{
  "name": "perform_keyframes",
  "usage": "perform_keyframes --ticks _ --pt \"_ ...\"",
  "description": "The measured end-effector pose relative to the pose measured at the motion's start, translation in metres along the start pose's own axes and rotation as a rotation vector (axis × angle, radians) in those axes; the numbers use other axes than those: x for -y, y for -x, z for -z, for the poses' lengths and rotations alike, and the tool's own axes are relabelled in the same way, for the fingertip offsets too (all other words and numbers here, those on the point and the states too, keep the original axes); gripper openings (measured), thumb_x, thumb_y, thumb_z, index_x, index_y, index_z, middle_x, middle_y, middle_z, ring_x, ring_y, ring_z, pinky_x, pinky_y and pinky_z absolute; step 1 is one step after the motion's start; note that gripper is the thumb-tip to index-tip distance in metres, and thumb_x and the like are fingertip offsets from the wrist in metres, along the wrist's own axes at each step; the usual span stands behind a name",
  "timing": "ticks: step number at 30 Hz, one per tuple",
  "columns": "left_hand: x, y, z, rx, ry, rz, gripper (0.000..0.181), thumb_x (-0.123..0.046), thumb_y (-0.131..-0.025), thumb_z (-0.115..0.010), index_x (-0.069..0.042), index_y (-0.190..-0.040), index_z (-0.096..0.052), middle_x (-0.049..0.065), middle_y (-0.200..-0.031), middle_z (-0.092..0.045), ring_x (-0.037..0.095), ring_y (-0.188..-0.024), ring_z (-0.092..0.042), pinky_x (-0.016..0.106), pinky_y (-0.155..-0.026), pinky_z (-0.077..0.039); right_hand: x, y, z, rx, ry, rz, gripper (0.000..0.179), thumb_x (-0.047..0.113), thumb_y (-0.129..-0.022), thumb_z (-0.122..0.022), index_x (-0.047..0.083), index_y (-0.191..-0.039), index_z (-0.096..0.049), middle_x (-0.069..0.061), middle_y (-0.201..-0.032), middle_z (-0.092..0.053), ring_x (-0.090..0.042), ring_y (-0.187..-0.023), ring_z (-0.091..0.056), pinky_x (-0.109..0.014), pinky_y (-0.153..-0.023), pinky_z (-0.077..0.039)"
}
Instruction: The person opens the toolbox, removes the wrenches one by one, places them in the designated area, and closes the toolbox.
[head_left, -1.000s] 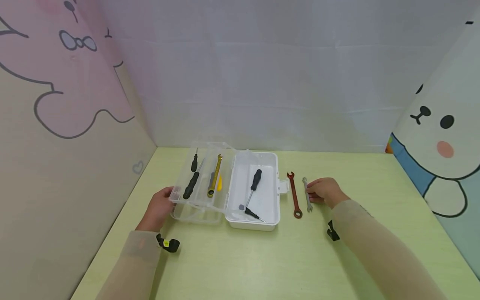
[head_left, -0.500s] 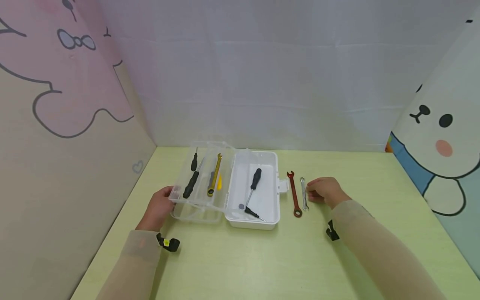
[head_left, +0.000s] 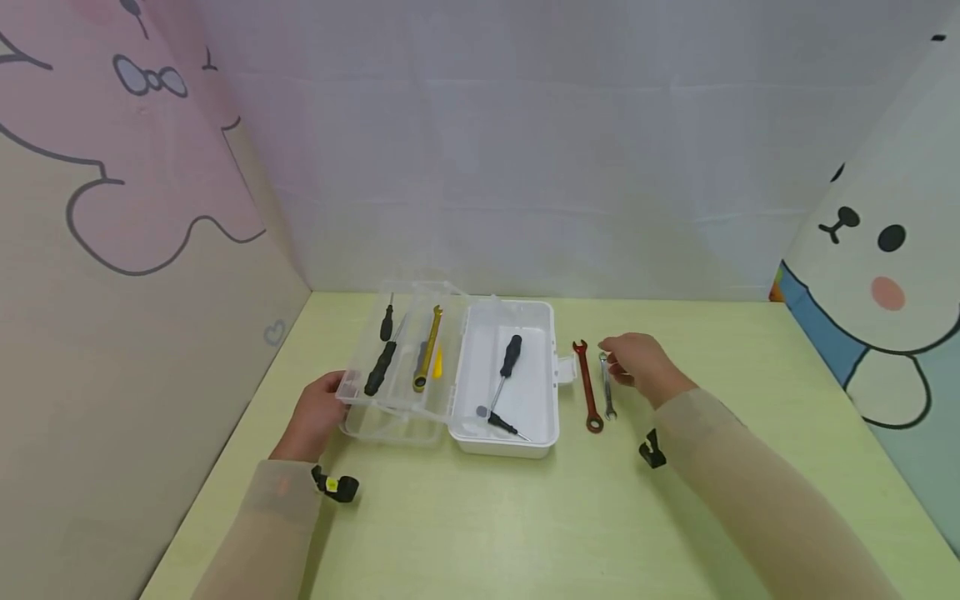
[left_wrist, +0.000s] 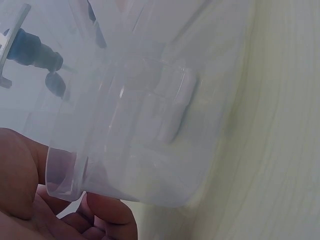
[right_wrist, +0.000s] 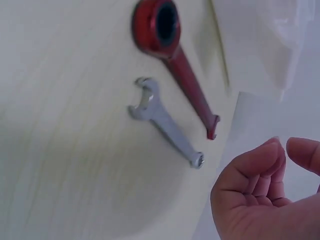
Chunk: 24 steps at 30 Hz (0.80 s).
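My left hand (head_left: pixel 311 421) grips the near left corner of a clear plastic tray (left_wrist: pixel 65 172), thumb on one side and curled fingers below in the left wrist view. The tray is hinged out beside the white toolbox (head_left: pixel 501 450). Near the far end of a small silver wrench (head_left: pixel 608 402) hovers my right hand (head_left: pixel 643 367), fingers bent and holding nothing. The right wrist view shows its thumb and fingertips apart from that wrench. A red ratchet wrench (head_left: pixel 588 388) lies just left of the silver one, both on the table.
In the tray lie a gold wrench (head_left: pixel 427 350), a yellow-handled tool (head_left: pixel 438 364) and black screwdrivers (head_left: pixel 380 369). Two more screwdrivers (head_left: pixel 511 357) lie inside the white box. Its latch (head_left: pixel 566 370) sticks out toward the red wrench. The transparent lid (head_left: pixel 390 429) rests under the tray.
The silver wrench has shifted slightly left, closer to the red one, and my right hand has let go of it. That hand then moved up toward its far end. My left hand stays put.
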<state>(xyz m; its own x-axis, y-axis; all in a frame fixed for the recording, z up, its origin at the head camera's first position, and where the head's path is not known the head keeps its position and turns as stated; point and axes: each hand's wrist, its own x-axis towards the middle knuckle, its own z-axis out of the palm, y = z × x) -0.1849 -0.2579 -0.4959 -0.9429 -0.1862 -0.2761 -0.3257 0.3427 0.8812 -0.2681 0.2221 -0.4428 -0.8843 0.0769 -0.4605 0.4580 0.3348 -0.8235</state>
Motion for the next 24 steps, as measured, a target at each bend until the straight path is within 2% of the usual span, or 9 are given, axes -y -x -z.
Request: perform_keyframes --ticks 6,9,14,16,21,24 --pt "-0.002 0.001 0.0 0.0 0.01 -0.006 0.054 0.009 -0.095 -0.042 0.004 -0.148 -0.046 0.024 -0.141 -0.051 0.036 -0.116 -0.047 0.044 -0.094 -0.042 0.026 0.013 -0.024 0.015 0.042 0.089 0.028 0.025 -0.104 -0.057 -0.001 -0.115 -0.056 -0.003 -0.079 -0.051 -0.018 -0.071 -0.049 -0.037 -0.077 -0.048" --pt "-0.001 0.002 0.001 0.001 0.001 -0.006 0.053 0.007 -0.097 -0.043 0.004 -0.149 -0.045 0.025 -0.142 -0.05 0.037 -0.117 -0.047 0.047 -0.096 -0.042 0.038 0.018 -0.039 0.008 0.047 0.134 0.026 0.024 -0.103 -0.057 0.0 -0.112 -0.056 -0.001 -0.075 -0.049 -0.015 -0.065 -0.043 -0.037 -0.073 -0.045" --pt "0.001 0.004 0.001 -0.01 -0.022 -0.001 0.048 0.0 -0.102 -0.044 0.003 -0.15 -0.044 0.024 -0.142 -0.05 0.037 -0.115 -0.047 0.047 -0.095 -0.042 0.062 0.027 -0.067 -0.02 0.084 0.214 0.021 0.025 -0.101 -0.06 0.005 -0.1 -0.054 -0.002 -0.08 -0.046 -0.017 -0.067 -0.041 -0.04 -0.072 -0.041" --pt "0.002 0.003 0.001 -0.012 -0.02 -0.002 0.047 -0.002 -0.104 -0.044 0.002 -0.15 -0.044 0.024 -0.141 -0.05 0.037 -0.113 -0.047 0.046 -0.094 -0.042 0.071 0.03 -0.078 -0.03 0.104 0.274 0.021 0.026 -0.1 -0.061 0.007 -0.094 -0.053 -0.005 -0.084 -0.046 -0.021 -0.071 -0.043 -0.041 -0.073 -0.041" --pt "0.001 0.002 -0.001 -0.012 -0.016 -0.003 0.048 -0.001 -0.103 -0.044 0.003 -0.151 -0.043 0.025 -0.142 -0.049 0.038 -0.114 -0.047 0.046 -0.094 -0.042 0.088 0.036 -0.105 -0.014 0.085 0.434 0.022 0.027 -0.102 -0.062 0.008 -0.093 -0.053 -0.008 -0.087 -0.05 -0.025 -0.08 -0.048 -0.041 -0.075 -0.042" --pt "0.001 0.0 -0.002 -0.003 -0.009 0.001 0.05 0.002 -0.102 -0.044 0.003 -0.151 -0.042 0.025 -0.145 -0.048 0.038 -0.117 -0.046 0.049 -0.098 -0.042 0.096 0.038 -0.119 -0.001 0.058 0.488 0.022 0.028 -0.102 -0.062 0.009 -0.095 -0.054 -0.007 -0.087 -0.051 -0.025 -0.08 -0.05 -0.042 -0.077 -0.044"
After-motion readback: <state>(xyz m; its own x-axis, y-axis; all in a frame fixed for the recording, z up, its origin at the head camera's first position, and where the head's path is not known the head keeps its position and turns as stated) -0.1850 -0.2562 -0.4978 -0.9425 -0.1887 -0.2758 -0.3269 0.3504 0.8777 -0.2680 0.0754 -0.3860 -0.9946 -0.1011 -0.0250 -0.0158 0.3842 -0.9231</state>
